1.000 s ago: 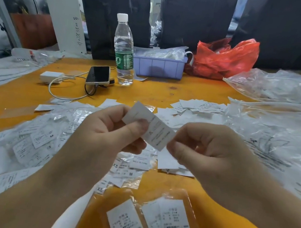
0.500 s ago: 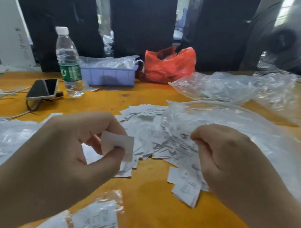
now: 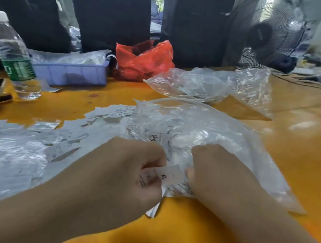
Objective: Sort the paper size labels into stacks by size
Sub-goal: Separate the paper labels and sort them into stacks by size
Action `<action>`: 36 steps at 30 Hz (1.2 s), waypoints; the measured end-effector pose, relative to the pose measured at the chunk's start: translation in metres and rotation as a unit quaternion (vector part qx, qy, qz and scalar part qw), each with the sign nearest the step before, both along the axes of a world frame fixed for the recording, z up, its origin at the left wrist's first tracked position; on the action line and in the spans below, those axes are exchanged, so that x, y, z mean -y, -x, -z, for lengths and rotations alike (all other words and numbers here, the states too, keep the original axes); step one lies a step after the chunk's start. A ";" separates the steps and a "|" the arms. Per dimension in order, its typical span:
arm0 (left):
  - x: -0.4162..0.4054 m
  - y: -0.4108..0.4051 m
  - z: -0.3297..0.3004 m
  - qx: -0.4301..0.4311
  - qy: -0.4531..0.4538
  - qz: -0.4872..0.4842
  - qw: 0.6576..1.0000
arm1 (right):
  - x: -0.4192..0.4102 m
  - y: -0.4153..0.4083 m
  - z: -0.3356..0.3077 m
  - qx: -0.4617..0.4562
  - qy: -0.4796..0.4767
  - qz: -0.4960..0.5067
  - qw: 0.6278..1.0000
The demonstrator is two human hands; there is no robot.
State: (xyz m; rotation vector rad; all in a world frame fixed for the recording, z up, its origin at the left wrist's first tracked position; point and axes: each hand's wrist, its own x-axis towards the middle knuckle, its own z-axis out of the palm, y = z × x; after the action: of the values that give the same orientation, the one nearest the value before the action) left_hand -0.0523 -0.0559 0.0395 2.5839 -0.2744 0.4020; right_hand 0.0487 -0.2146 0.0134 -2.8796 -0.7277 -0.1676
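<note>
Many paper size labels (image 3: 100, 134) lie scattered over the orange worktop (image 3: 303, 160), with a water bottle (image 3: 13, 55) and a purple tray (image 3: 70, 72) at the far left. Nearer the middle, the left hand (image 3: 126, 176) has its fingers curled, pinching a label marked XL (image 3: 166, 176) close above the worktop. Just right of it, the right hand (image 3: 218, 173) is curled too, its fingertips hidden against the label's edge, so its grip cannot be told. Beyond it lies a clear plastic bag (image 3: 205, 127), then a red bag (image 3: 145, 60) and a fan (image 3: 269, 31) farther back.
</note>
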 end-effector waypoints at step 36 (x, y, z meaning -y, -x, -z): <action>-0.128 0.082 0.002 0.027 0.363 -0.150 0.919 | -0.147 0.064 -0.049 -0.525 -0.481 -0.270 0.648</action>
State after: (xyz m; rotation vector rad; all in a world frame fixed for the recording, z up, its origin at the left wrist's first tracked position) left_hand -0.1338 0.0723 0.0380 1.8744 0.2273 0.5593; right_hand -0.0148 -0.0671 0.0623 -1.2414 -0.7869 0.8476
